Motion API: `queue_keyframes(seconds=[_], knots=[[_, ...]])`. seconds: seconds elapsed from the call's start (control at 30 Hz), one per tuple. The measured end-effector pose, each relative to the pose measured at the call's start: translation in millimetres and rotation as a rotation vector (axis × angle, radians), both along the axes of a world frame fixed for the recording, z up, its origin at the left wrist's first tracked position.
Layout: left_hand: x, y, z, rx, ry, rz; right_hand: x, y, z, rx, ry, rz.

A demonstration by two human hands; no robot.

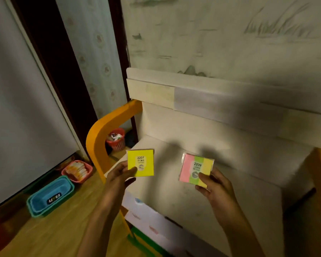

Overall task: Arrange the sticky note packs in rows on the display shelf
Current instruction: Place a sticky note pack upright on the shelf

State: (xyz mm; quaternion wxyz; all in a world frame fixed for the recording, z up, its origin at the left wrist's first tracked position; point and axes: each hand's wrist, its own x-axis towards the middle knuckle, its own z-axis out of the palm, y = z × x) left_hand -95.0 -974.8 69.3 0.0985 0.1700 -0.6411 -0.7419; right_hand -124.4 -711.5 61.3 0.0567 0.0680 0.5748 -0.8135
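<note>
Now packs (two) in each hand

Dim, warm indoor light, soft shadows on the shelf, motion blur, wide-angle bending at edges.

2 packs held above the shelf, apart: pack 2207 just past left hand fingertips, pack 2209 just past right hand fingertips. Left of left fingers, on floor: 2 trays, basket behind them.
</note>
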Motion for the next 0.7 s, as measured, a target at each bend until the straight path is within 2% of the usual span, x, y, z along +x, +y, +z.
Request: queue_keyframes(seconds=[0.17, 0.43, 0.7], knots=[[-68.8, -23.4, -13.9, 0.0, -0.003, -0.083, -34.9, -11.3, -5.4, 0.118, -0.037, -0.064], [-196.9, -59.7, -55.4, -0.238, -0.066, -0.301, -74.7, -31.8, -17.5, 0.248, -0.107, -0.221], [-280.0, -65.3, -102.7, -0.383, -0.133, -0.384, -105.8, -46.7, -32.6, 0.286, -0.139, -0.284]])
